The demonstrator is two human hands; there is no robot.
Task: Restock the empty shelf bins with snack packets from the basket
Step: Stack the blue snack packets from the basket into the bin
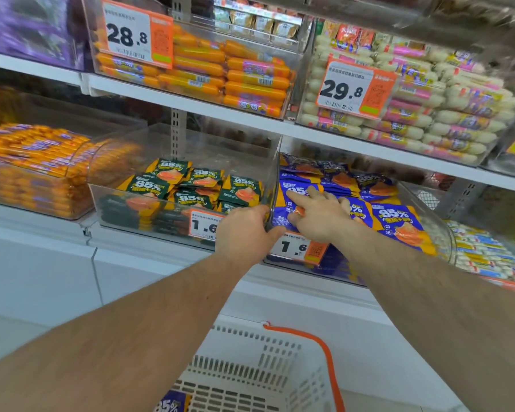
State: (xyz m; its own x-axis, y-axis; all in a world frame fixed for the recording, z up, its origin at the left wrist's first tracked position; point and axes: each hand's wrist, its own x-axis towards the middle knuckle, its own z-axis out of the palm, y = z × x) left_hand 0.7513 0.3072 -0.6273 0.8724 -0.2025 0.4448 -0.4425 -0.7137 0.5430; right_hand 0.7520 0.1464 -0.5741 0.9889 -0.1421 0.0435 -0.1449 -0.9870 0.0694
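Observation:
A clear bin (pixel 446 233) on the lower shelf holds several blue and orange snack packets (pixel 399 224). My right hand (pixel 315 214) lies on top of the packets at the bin's left end, fingers spread and pressing them, thumb tucked under one. My left hand (pixel 244 233) grips the front left corner of that bin, where it meets the neighbouring clear bin (pixel 125 203) of green packets (pixel 197 185). The white basket (pixel 250 370) with an orange handle (pixel 327 355) sits below, one blue packet (pixel 170 404) showing inside it.
Orange price tags (pixel 298 248) hang on the bin fronts. An upper shelf carries bins of orange sausages (pixel 220 72) and white sausages (pixel 428 114). More orange packs (pixel 33 162) fill the bin at left, and white and blue sticks (pixel 488 257) lie at right.

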